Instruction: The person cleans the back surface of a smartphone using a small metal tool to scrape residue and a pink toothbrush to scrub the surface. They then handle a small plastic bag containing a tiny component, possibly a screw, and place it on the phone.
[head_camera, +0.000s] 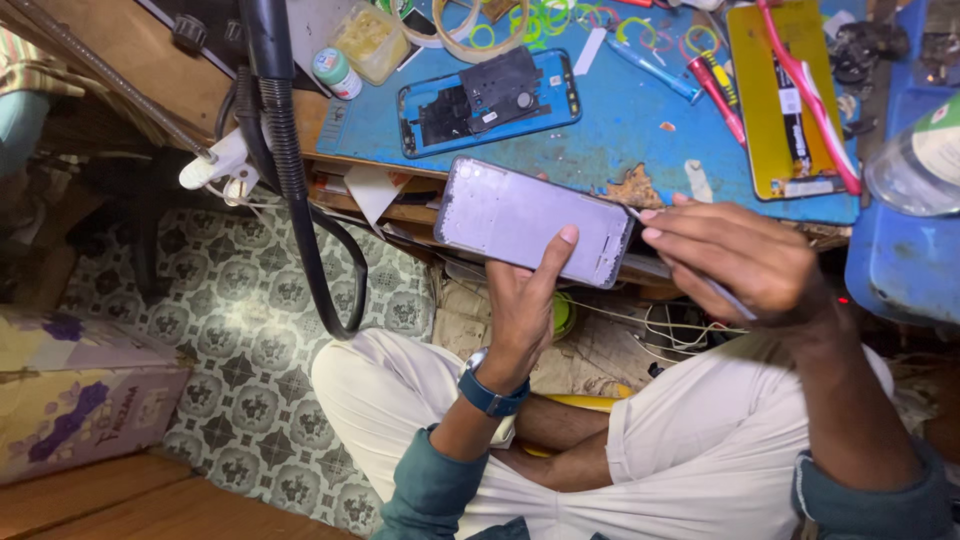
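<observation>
— Nearest the lens: white trousers (700, 440), legs crossed, teal cuffs at both forearms, blue wristwatch (490, 395) on the left wrist.

— And above the lap?

— Left hand (525, 300) raised, closed around a phone panel (530, 220), thumb pressed on its pale face near the lower right edge, fingers hidden behind. Held in the air just in front of the bench edge, not resting on it.

— Long axis?

— Running left to right, tilted a little, left end higher and farther, right end lower and toward the right hand (740, 255).

— Right hand doing what?

— Pinched shut on a thin metal tool (700, 275), fingertips bunched. Tool tip meeting the panel's right short end, near the upper corner; exact contact too small to tell. Shaft trailing back down to the right, under the fingers.

— So nearer hand?

— Both on it: left carrying, right at the end edge only.

— Around it?

— Beyond, on the blue work mat (620, 120): an opened phone frame (490, 100) with dark inner parts showing, roughly parallel to the held panel. Farther right, a yellow panel (785, 100) with a red-and-white tool across it, a red screwdriver (715, 95), a clear lidded jar (915, 160). Small green-capped bottle (337, 70) and plastic tub at the left corner.

— In the way?

— Nothing between the hands. Black corrugated hose (295, 180) hanging well to the left, clear of the panel; loose cables below the bench, behind the right hand.
</observation>
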